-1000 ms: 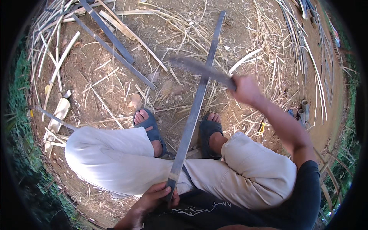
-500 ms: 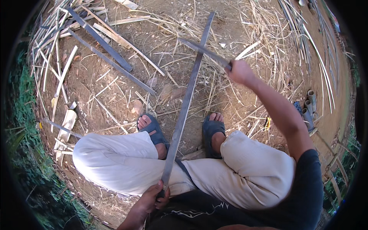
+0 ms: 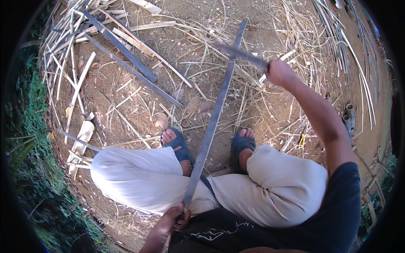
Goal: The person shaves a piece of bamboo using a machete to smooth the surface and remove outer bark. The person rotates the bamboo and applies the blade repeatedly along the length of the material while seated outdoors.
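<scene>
I squat with white trousers and blue sandals over bare earth. My left hand [image 3: 171, 219] grips the near end of a long grey bamboo strip [image 3: 213, 120] that runs away from me between my feet. My right hand [image 3: 280, 74] is raised at the upper right, closed on the handle of a long knife [image 3: 240, 53]. Its blurred blade lies across the far part of the strip.
Two dark split strips [image 3: 126, 57] lie on the ground at upper left among pale bamboo slivers and shavings. A short pale bamboo piece [image 3: 82, 137] lies at left near grass [image 3: 29, 168]. More thin canes [image 3: 350, 46] and short bamboo tube ends [image 3: 349, 116] lie at right.
My right hand with the knife has moved farther out along the strip, away from me. My left hand keeps its hold on the near end.
</scene>
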### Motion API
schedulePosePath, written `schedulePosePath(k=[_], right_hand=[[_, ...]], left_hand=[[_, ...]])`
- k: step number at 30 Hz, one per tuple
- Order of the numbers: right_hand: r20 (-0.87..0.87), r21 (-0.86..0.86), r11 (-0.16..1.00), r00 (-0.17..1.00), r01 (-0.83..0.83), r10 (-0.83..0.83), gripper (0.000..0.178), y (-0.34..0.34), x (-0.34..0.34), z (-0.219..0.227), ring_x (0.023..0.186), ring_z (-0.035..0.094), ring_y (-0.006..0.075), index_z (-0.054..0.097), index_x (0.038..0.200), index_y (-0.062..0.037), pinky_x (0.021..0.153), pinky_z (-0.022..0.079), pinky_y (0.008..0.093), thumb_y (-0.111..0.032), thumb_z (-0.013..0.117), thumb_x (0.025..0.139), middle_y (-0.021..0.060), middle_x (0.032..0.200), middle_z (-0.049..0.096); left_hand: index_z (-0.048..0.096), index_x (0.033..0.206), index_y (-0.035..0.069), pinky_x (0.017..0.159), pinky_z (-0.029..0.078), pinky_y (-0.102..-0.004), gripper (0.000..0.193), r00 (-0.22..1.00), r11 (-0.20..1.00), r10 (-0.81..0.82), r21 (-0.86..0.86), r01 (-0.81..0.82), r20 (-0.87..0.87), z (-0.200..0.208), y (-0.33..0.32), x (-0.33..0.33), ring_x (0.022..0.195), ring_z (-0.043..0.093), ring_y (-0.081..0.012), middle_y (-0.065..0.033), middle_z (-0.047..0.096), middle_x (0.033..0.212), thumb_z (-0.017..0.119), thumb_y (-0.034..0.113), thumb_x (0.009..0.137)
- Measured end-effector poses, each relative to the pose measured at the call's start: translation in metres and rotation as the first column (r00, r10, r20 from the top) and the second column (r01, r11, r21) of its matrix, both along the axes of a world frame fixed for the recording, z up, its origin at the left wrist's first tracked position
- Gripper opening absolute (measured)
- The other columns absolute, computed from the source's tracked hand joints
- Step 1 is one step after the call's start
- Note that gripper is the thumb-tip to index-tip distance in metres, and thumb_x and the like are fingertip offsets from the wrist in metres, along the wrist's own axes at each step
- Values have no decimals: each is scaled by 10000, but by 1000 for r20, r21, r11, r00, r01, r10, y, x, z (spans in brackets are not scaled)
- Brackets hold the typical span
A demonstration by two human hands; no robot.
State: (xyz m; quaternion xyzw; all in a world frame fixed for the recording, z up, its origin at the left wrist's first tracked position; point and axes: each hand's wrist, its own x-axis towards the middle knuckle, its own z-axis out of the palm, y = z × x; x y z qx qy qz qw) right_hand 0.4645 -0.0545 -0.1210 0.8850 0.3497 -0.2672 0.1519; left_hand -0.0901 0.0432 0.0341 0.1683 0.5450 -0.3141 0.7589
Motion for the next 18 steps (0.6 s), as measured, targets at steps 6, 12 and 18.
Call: schedulePosePath(k=[6,12,18], right_hand=[[-111,55,996,991,-72,78,247,-15,-49,-3,725,713,280,667,948,-18,700,603,404,-238,555,935,176,836,698],[-217,51,995,972,-85,94,231,13,-47,25,729,714,294,709,909,-32,733,599,398,-229,594,874,175,809,706],[6,169,981,995,96,-98,267,0,-12,-9,815,708,364,721,874,4,757,577,445,-244,633,824,229,881,706]], left_hand=[[584,867,96,441,272,-212,510,982,955,-177,230,186,-59,4,-25,6,483,384,-64,24,477,621,417,555,1013],[574,904,87,429,260,-215,501,1000,996,-9,94,12,-27,-7,-18,9,486,372,-56,28,458,610,445,561,1001],[563,868,85,406,223,-218,494,999,993,1,116,3,-32,-16,-21,-2,447,305,-48,49,391,582,443,544,1007]])
